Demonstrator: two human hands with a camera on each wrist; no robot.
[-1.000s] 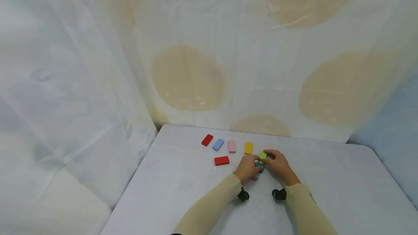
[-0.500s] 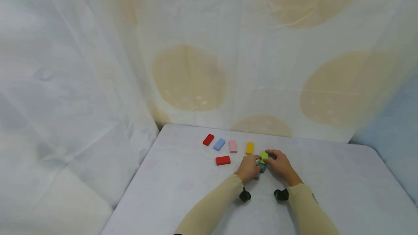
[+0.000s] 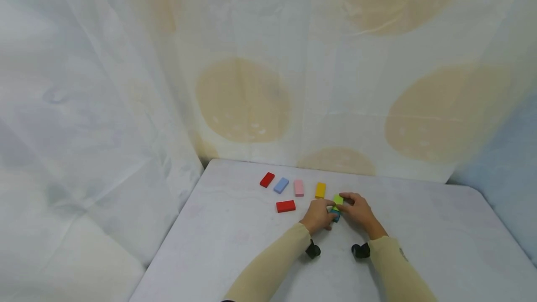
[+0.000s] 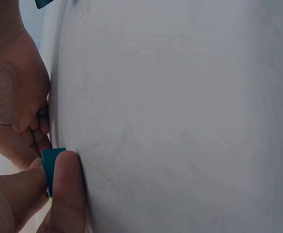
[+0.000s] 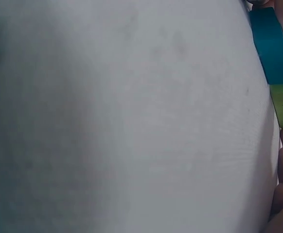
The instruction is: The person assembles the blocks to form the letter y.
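Just below frame centre, the left hand (image 3: 319,216) pinches the teal block (image 3: 335,214) while the right hand (image 3: 356,211) pinches the green block (image 3: 338,199), fingers curled. Both look small, light, rigid and smooth, so they are best held by the long side edges.

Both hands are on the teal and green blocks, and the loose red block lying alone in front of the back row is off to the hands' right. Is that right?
Not quite: in the head view the lone red block lies to the left of the hands, not the right. The left hand and right hand do meet at the teal block and green block.
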